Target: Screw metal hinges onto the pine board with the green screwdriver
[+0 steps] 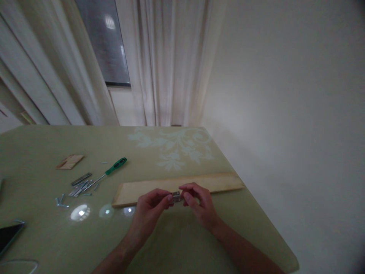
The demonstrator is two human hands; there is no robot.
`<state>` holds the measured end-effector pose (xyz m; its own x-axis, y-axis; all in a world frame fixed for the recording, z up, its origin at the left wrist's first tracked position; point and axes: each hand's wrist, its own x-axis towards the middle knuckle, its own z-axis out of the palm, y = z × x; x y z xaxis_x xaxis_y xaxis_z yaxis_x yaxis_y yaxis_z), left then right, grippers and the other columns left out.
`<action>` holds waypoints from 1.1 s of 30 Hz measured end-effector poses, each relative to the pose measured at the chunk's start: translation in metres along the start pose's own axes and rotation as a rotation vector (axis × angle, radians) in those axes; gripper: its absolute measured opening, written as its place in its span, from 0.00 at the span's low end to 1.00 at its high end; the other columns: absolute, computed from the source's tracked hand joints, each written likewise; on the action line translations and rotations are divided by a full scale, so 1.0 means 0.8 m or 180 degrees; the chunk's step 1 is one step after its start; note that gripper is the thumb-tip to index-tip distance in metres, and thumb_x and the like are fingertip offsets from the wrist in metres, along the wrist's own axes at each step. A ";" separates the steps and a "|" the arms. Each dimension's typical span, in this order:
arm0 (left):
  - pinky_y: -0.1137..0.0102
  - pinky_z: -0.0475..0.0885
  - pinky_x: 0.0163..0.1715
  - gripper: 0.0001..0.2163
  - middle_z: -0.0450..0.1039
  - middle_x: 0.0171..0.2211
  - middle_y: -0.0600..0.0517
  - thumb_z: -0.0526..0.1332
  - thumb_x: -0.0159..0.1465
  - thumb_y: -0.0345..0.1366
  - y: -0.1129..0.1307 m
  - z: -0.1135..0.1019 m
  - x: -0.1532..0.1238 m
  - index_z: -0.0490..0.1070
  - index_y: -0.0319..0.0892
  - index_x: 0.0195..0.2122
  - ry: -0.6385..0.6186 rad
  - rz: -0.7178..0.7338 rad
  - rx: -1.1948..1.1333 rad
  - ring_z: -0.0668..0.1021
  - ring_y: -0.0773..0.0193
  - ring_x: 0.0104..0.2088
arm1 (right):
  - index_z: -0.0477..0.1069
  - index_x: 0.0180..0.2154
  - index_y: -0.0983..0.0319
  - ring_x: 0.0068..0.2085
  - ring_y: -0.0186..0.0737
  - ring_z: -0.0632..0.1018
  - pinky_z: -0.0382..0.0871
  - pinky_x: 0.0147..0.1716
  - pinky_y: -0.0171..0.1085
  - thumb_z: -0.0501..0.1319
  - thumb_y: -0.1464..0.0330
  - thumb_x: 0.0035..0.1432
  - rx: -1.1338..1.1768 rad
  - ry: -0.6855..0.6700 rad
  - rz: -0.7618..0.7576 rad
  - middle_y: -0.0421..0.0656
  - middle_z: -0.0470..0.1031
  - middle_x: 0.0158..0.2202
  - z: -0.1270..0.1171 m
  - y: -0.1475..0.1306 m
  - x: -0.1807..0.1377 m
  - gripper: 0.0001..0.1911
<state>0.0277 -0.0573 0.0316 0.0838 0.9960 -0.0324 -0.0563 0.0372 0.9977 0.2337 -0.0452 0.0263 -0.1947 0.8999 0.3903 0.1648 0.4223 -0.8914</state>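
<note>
A small metal hinge (176, 196) with screw holes is pinched between the thumb and fingers of my left hand (150, 207). Just to its right, the curled fingers and thumb of my right hand (199, 201) come together close to the hinge's end. What sits between those right fingertips is too small to make out. Behind both hands, a long pale wooden board (159, 186) lies flat on the table, its middle partly hidden by the fingers.
On the left lie a green-handled screwdriver (116, 166), a pile of metal hinges (81, 186), loose screws (60, 201) and a small wood piece (70, 162). A dark phone-like device (10, 236) and a pale cable (21, 261) are at the left edge. The table (251, 232) meets the wall at right.
</note>
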 end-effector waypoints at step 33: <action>0.66 0.79 0.37 0.17 0.87 0.38 0.49 0.49 0.79 0.39 -0.067 0.001 -0.001 0.75 0.43 0.59 -0.0121 0.2590 0.3757 0.86 0.59 0.33 | 0.76 0.30 0.61 0.20 0.36 0.77 0.69 0.20 0.33 0.65 0.57 0.63 -0.0042 -0.0263 0.1886 0.40 0.78 0.23 0.000 0.036 0.006 0.15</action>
<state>0.0315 -0.0602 -0.0217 0.4572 0.7035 0.5441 0.7419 -0.6391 0.2028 0.2378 -0.0288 0.0026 -0.1402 0.9713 -0.1923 0.2802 -0.1473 -0.9486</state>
